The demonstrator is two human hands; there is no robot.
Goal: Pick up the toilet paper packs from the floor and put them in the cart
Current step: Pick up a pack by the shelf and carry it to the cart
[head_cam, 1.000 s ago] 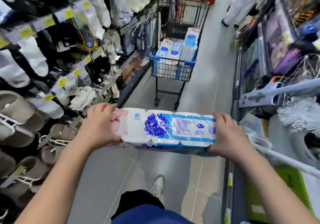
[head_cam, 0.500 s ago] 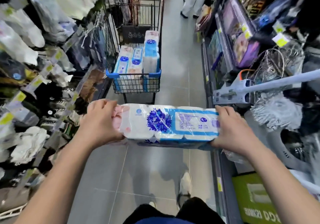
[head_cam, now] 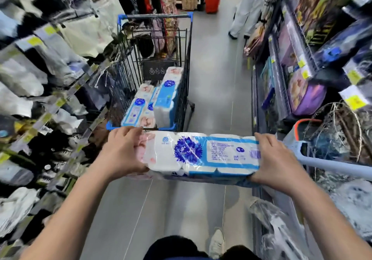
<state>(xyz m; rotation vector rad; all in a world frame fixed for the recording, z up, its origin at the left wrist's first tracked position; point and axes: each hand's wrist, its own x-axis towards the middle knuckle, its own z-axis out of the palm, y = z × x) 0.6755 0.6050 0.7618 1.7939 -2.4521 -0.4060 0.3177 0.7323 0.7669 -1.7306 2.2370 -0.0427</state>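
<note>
- On the 9 o'clock side of the aisle, the hanging goods (head_cam: 50, 68) crowd close to my left forearm. A wide swing could snag them and drop stock onto the floor (head_cam: 211, 98).
- At 12 o'clock stands the cart (head_cam: 121, 92), its near rim just beyond my load. It rides on wheels, so I judge that a knock against the rim could roll it away from me.
- The toilet paper pack (head_cam: 203, 155) is in the air, held crosswise from 9 to 3 o'clock, just short of the cart. In this orientation it looks wider than the basket. Entered crosswise, it could catch on both side walls.
- The stowed packs (head_cam: 161, 98) fill the basket floor: flat ones toward 11 o'clock, one on edge toward 1 o'clock against the wall. A dropped load could topple the standing one or come to rest tilted.
- At 3 o'clock a mop handle (head_cam: 332, 166) juts out near my right wrist. It could catch my arm on the lift.
- My left hand (head_cam: 122, 151) and right hand (head_cam: 275, 159) each grip one end of the pack, fingers curled round it. The wrap looks slick, so a slackened grip on either end could let the pack tip and fall.
</note>
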